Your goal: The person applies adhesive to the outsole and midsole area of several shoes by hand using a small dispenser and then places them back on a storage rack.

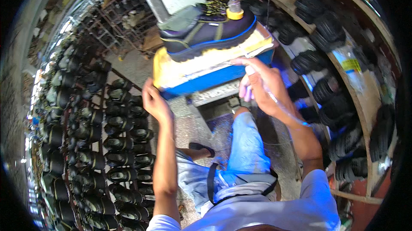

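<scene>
A black work shoe (209, 34) with a blue line along its sole stands on the padded bed (193, 70) of a press. A metal rod with a yellow ring (235, 14) bears on its toe end, and a second rod (157, 8) meets the heel end. My left hand (157, 100), fingers curled, is beside the bed's left corner; whether it touches is unclear. Before the bed's right part is my right hand (262, 86), holding nothing that I can see, its index finger stretched towards the bed's front edge and its other fingers bent.
Racks of black shoes (120, 140) fill the left side. On the right, curved-looking wooden shelves (357, 95) carry several black soles (331, 28) and a clear plastic bag (351, 66). A metal rack (109, 21) with more footwear stands behind, left of the press.
</scene>
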Demonstrator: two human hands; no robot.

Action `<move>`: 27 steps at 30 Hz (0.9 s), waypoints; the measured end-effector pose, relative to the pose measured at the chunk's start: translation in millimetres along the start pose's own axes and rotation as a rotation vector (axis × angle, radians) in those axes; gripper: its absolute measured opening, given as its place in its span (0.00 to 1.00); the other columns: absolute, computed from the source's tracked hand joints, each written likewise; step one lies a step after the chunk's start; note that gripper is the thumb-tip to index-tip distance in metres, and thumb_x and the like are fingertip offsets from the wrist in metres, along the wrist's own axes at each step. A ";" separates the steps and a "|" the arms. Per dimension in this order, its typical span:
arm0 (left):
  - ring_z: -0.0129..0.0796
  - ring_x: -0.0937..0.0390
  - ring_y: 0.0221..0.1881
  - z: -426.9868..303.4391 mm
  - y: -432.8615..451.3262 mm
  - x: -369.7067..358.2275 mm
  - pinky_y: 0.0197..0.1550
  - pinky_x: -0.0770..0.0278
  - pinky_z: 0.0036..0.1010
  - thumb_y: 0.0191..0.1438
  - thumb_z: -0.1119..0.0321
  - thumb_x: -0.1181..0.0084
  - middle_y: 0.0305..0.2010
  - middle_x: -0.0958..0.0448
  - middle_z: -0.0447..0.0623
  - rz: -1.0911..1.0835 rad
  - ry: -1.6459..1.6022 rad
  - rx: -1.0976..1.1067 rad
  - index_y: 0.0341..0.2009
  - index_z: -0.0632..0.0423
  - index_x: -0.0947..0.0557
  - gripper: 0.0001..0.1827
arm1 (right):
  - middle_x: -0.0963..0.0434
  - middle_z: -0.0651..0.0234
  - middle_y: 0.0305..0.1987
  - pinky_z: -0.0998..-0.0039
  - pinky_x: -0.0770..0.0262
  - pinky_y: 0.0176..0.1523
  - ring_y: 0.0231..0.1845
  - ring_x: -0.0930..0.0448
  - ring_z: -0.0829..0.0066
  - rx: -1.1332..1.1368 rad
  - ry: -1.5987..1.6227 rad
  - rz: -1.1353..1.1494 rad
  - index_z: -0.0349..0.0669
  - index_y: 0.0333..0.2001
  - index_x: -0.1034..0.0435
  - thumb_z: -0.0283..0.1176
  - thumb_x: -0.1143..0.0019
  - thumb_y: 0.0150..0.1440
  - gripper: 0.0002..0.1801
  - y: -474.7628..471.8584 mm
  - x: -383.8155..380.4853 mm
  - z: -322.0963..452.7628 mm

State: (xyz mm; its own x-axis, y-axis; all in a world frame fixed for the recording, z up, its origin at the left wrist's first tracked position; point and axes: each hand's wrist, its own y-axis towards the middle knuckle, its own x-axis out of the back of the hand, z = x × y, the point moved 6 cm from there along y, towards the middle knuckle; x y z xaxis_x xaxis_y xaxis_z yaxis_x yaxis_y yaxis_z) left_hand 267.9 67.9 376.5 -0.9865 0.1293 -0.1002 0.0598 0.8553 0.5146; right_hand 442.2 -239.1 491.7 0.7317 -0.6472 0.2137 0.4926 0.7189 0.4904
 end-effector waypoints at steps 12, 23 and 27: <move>0.65 0.34 0.68 -166.9 49.8 -113.1 0.70 0.34 0.47 0.36 0.58 0.17 0.63 0.29 0.72 0.655 0.503 -0.766 0.65 0.72 0.34 0.57 | 0.17 0.44 0.52 0.53 0.22 0.58 0.54 0.17 0.45 -0.064 -0.664 -0.232 0.33 0.63 0.30 0.48 0.17 0.42 0.49 60.7 -6.6 -38.8; 0.54 0.22 0.56 -196.3 17.0 -114.4 0.65 0.30 0.47 0.32 0.60 0.20 0.54 0.20 0.54 0.533 0.152 -0.820 0.56 0.52 0.23 0.42 | 0.21 0.59 0.63 0.63 0.28 0.67 0.63 0.23 0.67 -0.044 -0.456 0.019 0.36 0.63 0.29 0.38 0.23 0.52 0.37 125.9 46.7 -108.9; 0.50 0.23 0.62 -217.9 -4.8 -36.2 0.70 0.39 0.53 0.42 0.55 0.28 0.59 0.19 0.55 0.339 0.044 -0.954 0.54 0.53 0.22 0.35 | 0.24 0.56 0.66 0.62 0.32 0.72 0.68 0.25 0.63 0.195 -0.633 -0.153 0.34 0.65 0.30 0.33 0.38 0.63 0.28 110.6 22.5 -57.3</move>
State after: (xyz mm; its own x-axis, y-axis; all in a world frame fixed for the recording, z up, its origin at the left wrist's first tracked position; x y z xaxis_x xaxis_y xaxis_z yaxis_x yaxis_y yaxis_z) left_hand 270.1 -50.2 563.3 -0.9460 0.2555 0.1995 0.2106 0.0165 0.9774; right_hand 540.1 -159.7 502.3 0.2142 -0.8045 0.5540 0.4317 0.5867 0.6851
